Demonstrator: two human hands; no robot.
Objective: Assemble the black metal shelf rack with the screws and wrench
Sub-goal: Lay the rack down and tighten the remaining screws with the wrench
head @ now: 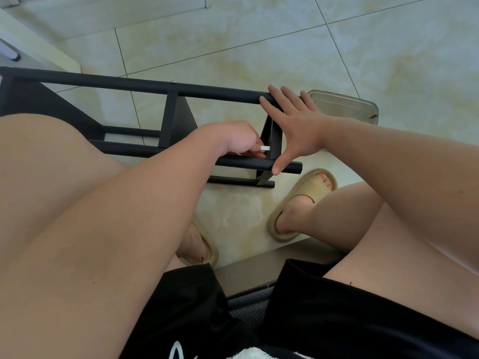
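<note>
The black metal shelf rack (145, 86) lies on its side on the tiled floor in front of my knees. My right hand (295, 123) is spread flat across its right end, fingers on the upper tube and thumb down on the lower tube (293, 167). My left hand (238, 139) is curled and pinches a small silver wrench (265, 148) against the rack's end bracket (272, 141), just left of my right thumb. A silver screw head (173, 82) shows on the upper tube. Whatever the wrench sits on is hidden.
A metal tray (344, 104) stands on the floor right behind my right hand. My feet in tan slippers (305, 203) rest under the rack's right end. A pale furniture edge (39, 45) runs along the far left.
</note>
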